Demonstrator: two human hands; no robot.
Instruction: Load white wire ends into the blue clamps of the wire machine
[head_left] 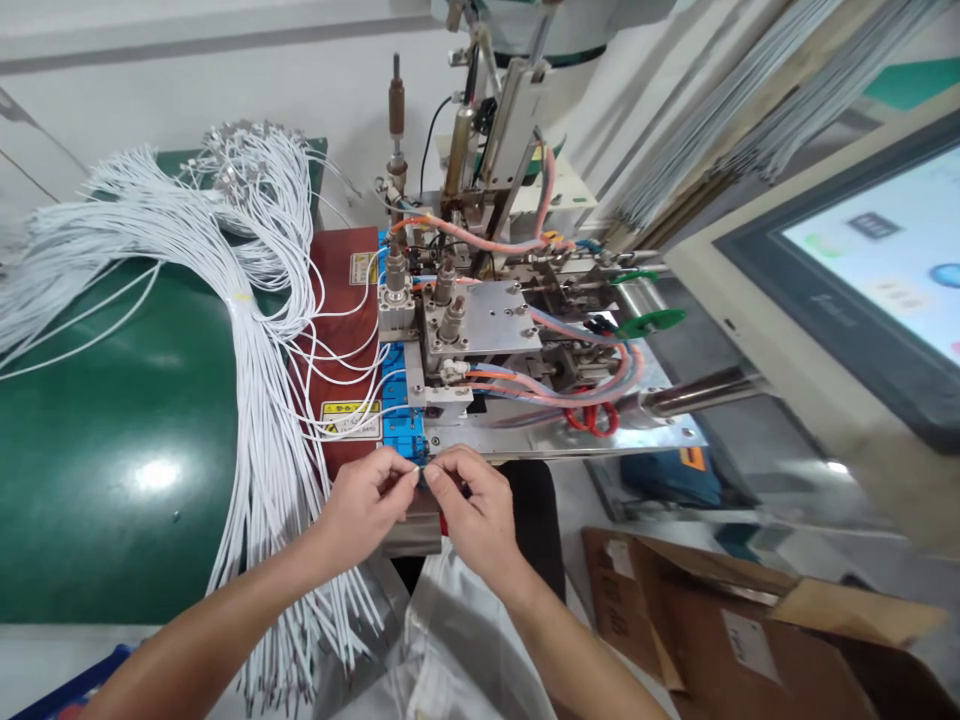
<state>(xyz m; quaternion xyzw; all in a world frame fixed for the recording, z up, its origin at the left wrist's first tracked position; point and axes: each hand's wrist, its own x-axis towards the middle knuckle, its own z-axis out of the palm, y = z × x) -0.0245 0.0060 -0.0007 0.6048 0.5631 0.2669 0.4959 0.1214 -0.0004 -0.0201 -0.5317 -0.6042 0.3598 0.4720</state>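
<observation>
My left hand (375, 497) is closed in a pinch, thumb against forefinger, at the front end of a blue fixture strip (403, 430). A tiny pale tip (417, 469) shows at its fingertips, too small to name. Almost touching it, my right hand (474, 503) also pinches with thumb and forefinger; whatever lies between them is hidden. Just left of the hands hangs a thick bundle of white cables (259, 430). Several single white cables (352, 378) run from the bundle side into the blue strip.
Behind the hands stands a machine with a metal plate (491, 318), air cylinders and orange hoses (480, 238). A green table (97, 480) lies left, a red-brown plate (337, 330) beside it. A touchscreen (892, 250) juts in at right, above cardboard boxes (720, 630).
</observation>
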